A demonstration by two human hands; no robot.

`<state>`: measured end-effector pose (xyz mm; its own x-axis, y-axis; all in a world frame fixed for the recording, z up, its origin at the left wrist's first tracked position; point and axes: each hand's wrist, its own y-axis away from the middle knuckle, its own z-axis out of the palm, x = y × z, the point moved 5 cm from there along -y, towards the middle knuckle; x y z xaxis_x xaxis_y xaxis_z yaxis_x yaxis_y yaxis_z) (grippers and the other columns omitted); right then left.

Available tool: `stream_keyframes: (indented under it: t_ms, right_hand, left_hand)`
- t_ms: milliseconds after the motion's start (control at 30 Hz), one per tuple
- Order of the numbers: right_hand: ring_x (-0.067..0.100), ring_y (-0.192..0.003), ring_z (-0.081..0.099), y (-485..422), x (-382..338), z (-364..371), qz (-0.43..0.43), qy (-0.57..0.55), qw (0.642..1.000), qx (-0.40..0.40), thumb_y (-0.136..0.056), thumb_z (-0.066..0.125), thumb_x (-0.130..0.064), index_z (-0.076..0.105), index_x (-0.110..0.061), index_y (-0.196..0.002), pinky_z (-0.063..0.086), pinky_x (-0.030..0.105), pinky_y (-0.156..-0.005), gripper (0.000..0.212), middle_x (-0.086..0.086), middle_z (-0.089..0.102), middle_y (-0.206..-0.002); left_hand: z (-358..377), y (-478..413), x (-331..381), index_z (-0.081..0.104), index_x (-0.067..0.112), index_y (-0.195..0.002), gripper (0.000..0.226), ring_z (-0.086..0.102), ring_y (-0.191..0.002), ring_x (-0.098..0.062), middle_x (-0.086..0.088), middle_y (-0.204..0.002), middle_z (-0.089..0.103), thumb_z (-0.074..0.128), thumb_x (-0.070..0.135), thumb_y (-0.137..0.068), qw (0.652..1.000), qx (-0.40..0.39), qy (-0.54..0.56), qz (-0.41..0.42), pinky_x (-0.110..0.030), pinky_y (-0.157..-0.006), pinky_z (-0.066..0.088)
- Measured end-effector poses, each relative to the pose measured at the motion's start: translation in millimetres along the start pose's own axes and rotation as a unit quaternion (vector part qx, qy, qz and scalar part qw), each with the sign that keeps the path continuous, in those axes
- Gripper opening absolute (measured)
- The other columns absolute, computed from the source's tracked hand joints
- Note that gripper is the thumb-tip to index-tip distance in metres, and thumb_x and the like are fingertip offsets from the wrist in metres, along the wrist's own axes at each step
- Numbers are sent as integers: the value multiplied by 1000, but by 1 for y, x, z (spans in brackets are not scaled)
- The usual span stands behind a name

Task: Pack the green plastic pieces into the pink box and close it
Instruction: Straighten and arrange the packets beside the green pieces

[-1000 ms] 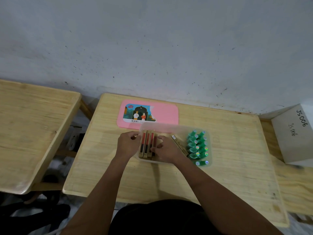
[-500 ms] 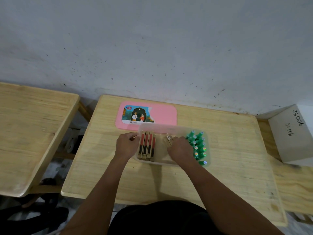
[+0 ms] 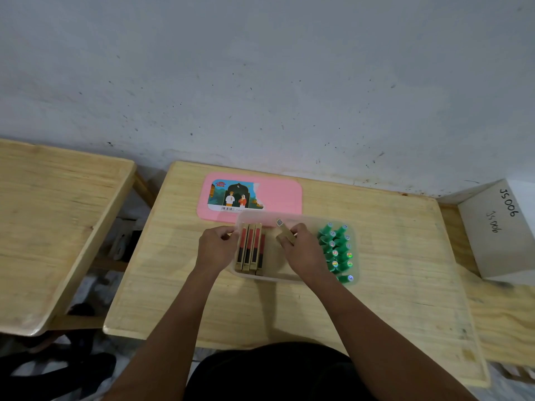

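Note:
A translucent box [image 3: 304, 219] sits mid-table. Several green plastic pieces [image 3: 337, 251] with shiny round tops stand packed in its right end. Several tan-and-red slim cartons [image 3: 250, 250] lie side by side in its left end. The pink lid [image 3: 282, 198], with a picture sticker, lies flat just behind the box. My left hand [image 3: 217, 246] grips the box's left rim beside the cartons. My right hand [image 3: 301, 253] is over the middle of the box, holding a tan carton [image 3: 285, 233] tilted up on end.
A second wooden table [image 3: 52, 227] stands to the left across a gap. A white carton marked "JS006" [image 3: 498, 230] sits at the right. The wall runs right behind the table's far edge.
My right hand has lifted a tan carton from lying slanted in the box's middle to tilted upright. My left hand has stayed on the left rim.

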<state>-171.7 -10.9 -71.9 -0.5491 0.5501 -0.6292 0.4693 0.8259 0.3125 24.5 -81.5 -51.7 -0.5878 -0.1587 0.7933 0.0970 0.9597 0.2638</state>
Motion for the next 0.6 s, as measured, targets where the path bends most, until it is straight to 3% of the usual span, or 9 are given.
stream_keyframes:
  t_ms: [167, 333, 433, 533, 600]
  right_hand:
    - [18, -67, 46, 2, -8, 0, -8, -48, 998, -39, -94, 56, -32, 46, -22, -71, 36, 31, -66, 28, -7, 47, -65]
    - [14, -58, 41, 8, -15, 5, 34, -134, 986, -97, -98, 43, -38, 50, -18, -71, 33, 32, -60, 34, -5, 46, -61]
    - [16, -64, 42, 10, -16, 11, 55, -164, 976, -132, -100, 37, -32, 60, -7, -86, 36, 32, -63, 36, -1, 47, -67]
    - [16, -66, 47, 11, -16, 14, 46, -143, 978, -147, -97, 48, -33, 60, -15, -84, 43, 34, -67, 25, 0, 53, -70]
    - [14, -66, 53, 10, -13, 15, 57, -165, 973, -149, -91, 58, -22, 67, -18, -95, 46, 27, -64, 10, -3, 61, -76]
  left_hand:
    - [0, -1, -1, 71, 8, -108, 25, 63, -75, -18, -11, -91, 73, 60, 21, -90, 1000, 1, 0, -3, -27, -76, 51]
    - [0, 0, -1, 72, 8, -108, 24, 61, -72, -16, -7, -82, 70, 61, 19, -90, 1000, 4, 11, -15, -23, -71, 45]
    - [0, 0, 0, 72, 8, -107, 23, 61, -67, -17, -4, -74, 66, 61, 19, -90, 1000, 5, 14, -13, -22, -67, 44]
    - [0, 1, 0, 72, 9, -107, 23, 61, -64, -15, -3, -71, 66, 60, 21, -91, 1000, 1, 14, -11, -22, -63, 45]
    - [0, 1, 0, 72, 10, -107, 23, 61, -63, -14, -2, -71, 66, 60, 21, -91, 1000, -1, 14, -8, -22, -60, 46]
